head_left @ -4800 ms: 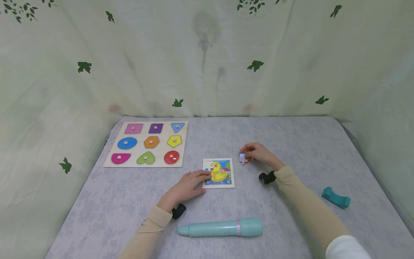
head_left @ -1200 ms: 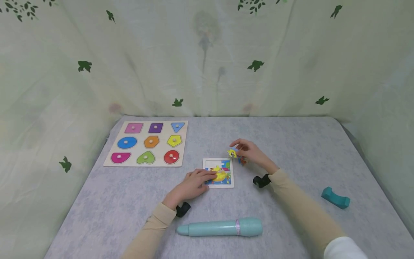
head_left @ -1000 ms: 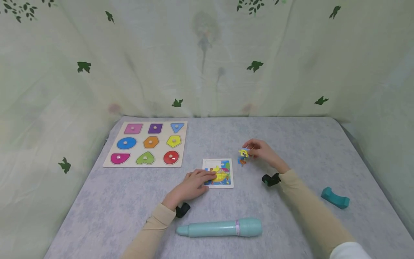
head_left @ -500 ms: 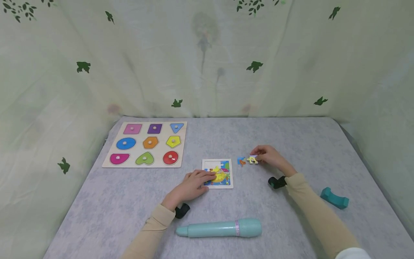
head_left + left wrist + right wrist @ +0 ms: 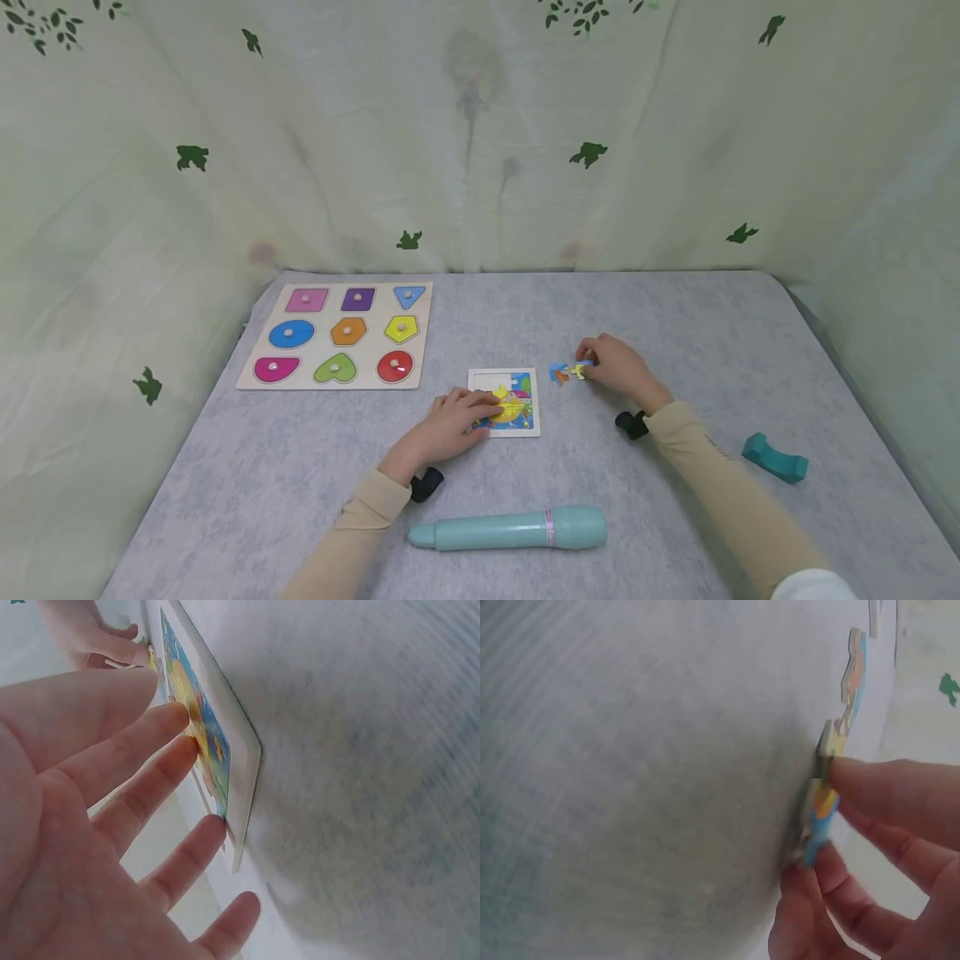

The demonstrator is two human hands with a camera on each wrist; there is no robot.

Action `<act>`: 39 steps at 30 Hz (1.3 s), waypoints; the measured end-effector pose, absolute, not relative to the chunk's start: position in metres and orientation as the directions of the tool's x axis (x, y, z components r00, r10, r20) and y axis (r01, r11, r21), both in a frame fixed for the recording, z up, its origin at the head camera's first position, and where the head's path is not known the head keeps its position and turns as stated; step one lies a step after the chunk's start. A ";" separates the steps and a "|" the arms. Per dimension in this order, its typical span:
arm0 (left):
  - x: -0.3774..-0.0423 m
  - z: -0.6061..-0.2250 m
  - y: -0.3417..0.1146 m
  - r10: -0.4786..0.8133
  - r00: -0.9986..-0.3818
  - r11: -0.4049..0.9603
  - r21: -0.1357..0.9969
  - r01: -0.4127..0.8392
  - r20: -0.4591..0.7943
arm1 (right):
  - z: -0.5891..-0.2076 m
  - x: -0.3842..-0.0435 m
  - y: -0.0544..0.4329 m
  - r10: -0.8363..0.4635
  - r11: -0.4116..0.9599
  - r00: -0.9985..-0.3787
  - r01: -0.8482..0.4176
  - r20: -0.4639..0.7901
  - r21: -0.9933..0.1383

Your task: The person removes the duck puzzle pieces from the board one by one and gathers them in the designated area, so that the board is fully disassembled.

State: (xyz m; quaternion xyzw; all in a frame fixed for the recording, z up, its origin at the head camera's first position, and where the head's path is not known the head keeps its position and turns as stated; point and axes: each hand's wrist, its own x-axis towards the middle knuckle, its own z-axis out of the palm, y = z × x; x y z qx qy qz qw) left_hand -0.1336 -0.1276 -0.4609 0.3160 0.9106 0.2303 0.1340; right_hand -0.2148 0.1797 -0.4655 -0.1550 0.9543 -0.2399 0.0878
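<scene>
A small jigsaw tray (image 5: pixel 537 408) with a white frame and a yellow duck picture lies mid-table; bare white board shows at its upper left. My left hand (image 5: pixel 447 423) rests on its left side, fingers extended, fingertips on the picture in the left wrist view. To the right of the tray, my right hand (image 5: pixel 621 368) pinches a yellow and blue jigsaw piece (image 5: pixel 823 810) between thumb and fingers, low at the tabletop. A blue and orange jigsaw piece (image 5: pixel 558 374) lies immediately left of it, close against its edge. Fingers partly cover the pinched piece.
A wooden shape board (image 5: pixel 247 377) with coloured knobbed shapes lies at the back left. In front of the tray is a pale teal microphone-shaped toy (image 5: pixel 502 531). A teal arched block (image 5: pixel 776 458) sits at the right. Patterned curtains stand behind and beside the table.
My right hand set down the blue and orange piece, then brought the yellow and blue piece from the tray's upper left to beside it. My left hand slid slightly right over the duck.
</scene>
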 end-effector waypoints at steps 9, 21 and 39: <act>-0.138 -0.460 -0.120 0.679 -0.727 0.666 0.503 0.552 -0.102 | -0.464 -0.215 0.173 -0.340 0.793 -0.938 -0.250 -0.063 -0.556; -0.143 -0.466 -0.115 0.704 -0.693 0.661 0.498 0.561 -0.154 | -0.466 -0.213 0.121 -0.590 0.565 -0.807 -0.408 -0.006 -0.717; -0.142 -0.463 -0.114 0.684 -0.706 0.674 0.529 0.515 -0.184 | -0.471 -0.214 0.087 -0.512 0.738 -0.851 -0.365 -0.119 -0.567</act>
